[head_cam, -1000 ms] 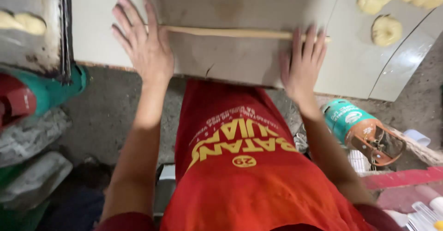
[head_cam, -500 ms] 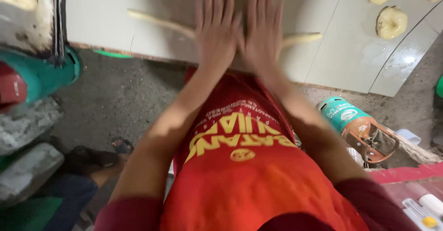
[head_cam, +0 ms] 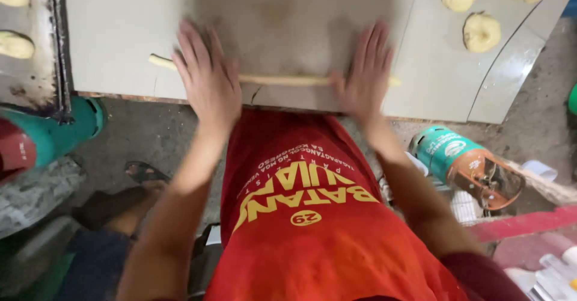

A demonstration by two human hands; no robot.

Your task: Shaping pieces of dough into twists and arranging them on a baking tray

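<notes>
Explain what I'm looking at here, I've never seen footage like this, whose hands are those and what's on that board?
The camera sits on a person's head and looks straight down, so you see their own red shirt and both arms reaching forward. There is no machine. The left hand and right hand lie flat, palms down, on a long thin rope of dough stretched across a pale work board. Nothing is gripped; the fingers are spread open. At the top right lie shaped dough pieces, and at the far left a dark baking tray holds more. On the floor at the right lies a teal and orange gas canister.
</notes>
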